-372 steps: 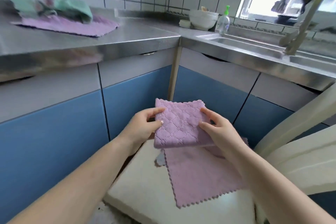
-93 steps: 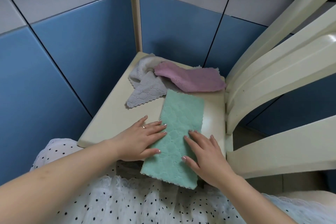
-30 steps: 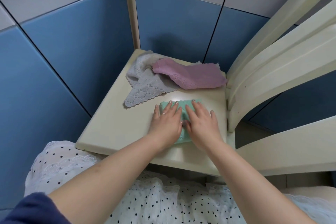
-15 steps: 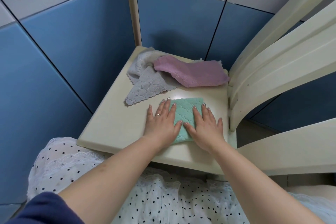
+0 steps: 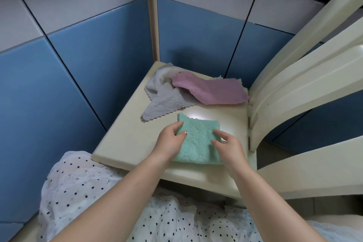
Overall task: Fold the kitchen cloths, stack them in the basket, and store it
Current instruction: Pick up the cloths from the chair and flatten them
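A folded mint-green cloth (image 5: 198, 139) lies on the cream chair seat (image 5: 125, 141). My left hand (image 5: 170, 141) pinches its left edge, thumb on top. On the cloth's right side my right hand (image 5: 228, 146) has its curled fingers over the edge. Behind it lie a crumpled grey cloth (image 5: 163, 102) and a pink cloth (image 5: 212, 90) that overlaps the grey one. No basket is in view.
The chair's cream backrest slats (image 5: 306, 76) rise on the right. Blue and grey cabinet doors (image 5: 82, 61) stand close behind the seat, meeting at a cream corner post (image 5: 153, 17). My white dotted skirt (image 5: 94, 194) fills the bottom of the view.
Half a second ago both hands pressed flat on the green cloth. Now they have drawn apart to its left and right edges with fingers curled on it.
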